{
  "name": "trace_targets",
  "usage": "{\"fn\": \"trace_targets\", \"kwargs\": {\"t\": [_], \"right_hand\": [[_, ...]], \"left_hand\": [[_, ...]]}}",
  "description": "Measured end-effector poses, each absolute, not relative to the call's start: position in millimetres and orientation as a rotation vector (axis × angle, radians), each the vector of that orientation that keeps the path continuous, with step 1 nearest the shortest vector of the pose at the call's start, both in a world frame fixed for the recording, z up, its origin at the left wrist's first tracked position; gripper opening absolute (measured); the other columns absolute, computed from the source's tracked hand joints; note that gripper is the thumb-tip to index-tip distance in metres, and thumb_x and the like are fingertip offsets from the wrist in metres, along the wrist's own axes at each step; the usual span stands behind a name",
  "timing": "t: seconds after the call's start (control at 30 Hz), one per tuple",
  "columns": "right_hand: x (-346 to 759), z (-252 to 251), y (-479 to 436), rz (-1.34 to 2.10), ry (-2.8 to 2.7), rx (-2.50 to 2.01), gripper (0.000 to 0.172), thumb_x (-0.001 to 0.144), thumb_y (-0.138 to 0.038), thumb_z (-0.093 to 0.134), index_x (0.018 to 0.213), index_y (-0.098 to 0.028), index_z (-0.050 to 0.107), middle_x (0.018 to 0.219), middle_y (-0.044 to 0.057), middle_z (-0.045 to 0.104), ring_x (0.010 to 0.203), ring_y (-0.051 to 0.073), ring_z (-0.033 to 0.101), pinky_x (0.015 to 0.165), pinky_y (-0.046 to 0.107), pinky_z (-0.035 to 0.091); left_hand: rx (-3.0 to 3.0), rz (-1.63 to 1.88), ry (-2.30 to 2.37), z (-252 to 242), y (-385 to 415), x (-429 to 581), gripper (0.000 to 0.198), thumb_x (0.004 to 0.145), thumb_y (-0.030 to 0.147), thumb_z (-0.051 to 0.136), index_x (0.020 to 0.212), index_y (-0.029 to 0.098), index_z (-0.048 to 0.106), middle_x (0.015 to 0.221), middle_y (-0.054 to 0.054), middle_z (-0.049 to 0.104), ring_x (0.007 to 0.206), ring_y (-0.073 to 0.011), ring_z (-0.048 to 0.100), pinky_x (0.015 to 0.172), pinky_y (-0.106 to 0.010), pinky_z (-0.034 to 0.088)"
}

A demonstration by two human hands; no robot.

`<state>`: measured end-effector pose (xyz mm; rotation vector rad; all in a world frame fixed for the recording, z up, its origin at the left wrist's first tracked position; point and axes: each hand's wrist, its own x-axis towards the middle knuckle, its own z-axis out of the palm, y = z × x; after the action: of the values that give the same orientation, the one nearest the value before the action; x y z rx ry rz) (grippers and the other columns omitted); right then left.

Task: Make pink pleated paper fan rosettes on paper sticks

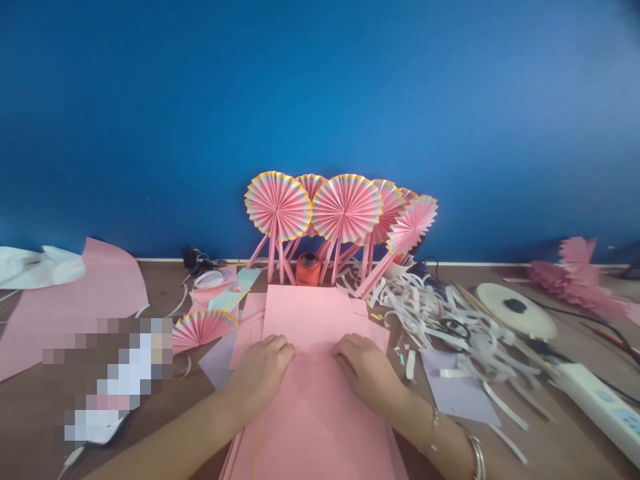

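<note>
Pink paper [320, 407] lay in front of the paper fans [345, 208]; left hand [264, 365] and right hand [369, 368] rested curled fingers on it, whether pinching I couldn't tell. Uneven pressure could have skewed it.

The pink paper [320, 413], with a faint line across it, lay on more pink sheets [244, 341] in front of the round fans [345, 208].
</note>
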<state>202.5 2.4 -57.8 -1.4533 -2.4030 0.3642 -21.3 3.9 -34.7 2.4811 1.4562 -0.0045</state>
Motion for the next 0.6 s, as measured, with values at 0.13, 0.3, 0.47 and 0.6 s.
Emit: {"fn": "trace_targets", "kwargs": {"t": [0.13, 0.3, 0.47, 0.6], "right_hand": [[200, -67, 0, -0.067, -2.537, -1.346, 0.017, 0.079, -0.003, 0.056, 0.072, -0.017, 0.061, 0.077, 0.004, 0.059, 0.072, 0.018, 0.051, 0.062, 0.03, 0.033], [183, -72, -14, -0.489, -2.652, -1.236, 0.025, 0.073, -0.006, 0.061, 0.096, -0.015, 0.063, 0.076, 0.005, 0.059, 0.065, 0.02, 0.048, 0.058, 0.034, 0.032], [170, -76, -26, -0.653, -2.647, -1.383, 0.048, 0.07, -0.009, 0.06, 0.118, -0.014, 0.058, 0.083, 0.007, 0.061, 0.068, 0.023, 0.051, 0.059, 0.036, 0.037], [182, -77, -28, -0.697, -2.663, -1.38, 0.05, 0.067, -0.006, 0.057, 0.117, -0.011, 0.059, 0.093, 0.01, 0.061, 0.077, 0.025, 0.053, 0.061, 0.038, 0.04]], "left_hand": [[2.737, -0.105, 1.446, -42, -4, -16, 0.023, 0.084, 0.002, 0.046, 0.086, 0.014, 0.065, 0.09, -0.008, 0.063, 0.087, -0.0229, 0.058, 0.073, -0.035, 0.049], [2.998, -0.05, 1.561, -64, -25, -3, 0.042, 0.08, 0.004, 0.053, 0.119, 0.016, 0.058, 0.083, -0.006, 0.062, 0.075, -0.0223, 0.058, 0.059, -0.033, 0.049], [3.108, -0.117, 1.754, -77, -38, 8, 0.044, 0.077, 0.008, 0.056, 0.12, 0.014, 0.061, 0.079, -0.008, 0.06, 0.071, -0.0228, 0.056, 0.059, -0.034, 0.05], [3.101, -0.032, 1.795, -78, -37, 1, 0.048, 0.071, 0.002, 0.057, 0.119, 0.011, 0.062, 0.082, -0.008, 0.06, 0.075, -0.022, 0.056, 0.061, -0.033, 0.051]]}}
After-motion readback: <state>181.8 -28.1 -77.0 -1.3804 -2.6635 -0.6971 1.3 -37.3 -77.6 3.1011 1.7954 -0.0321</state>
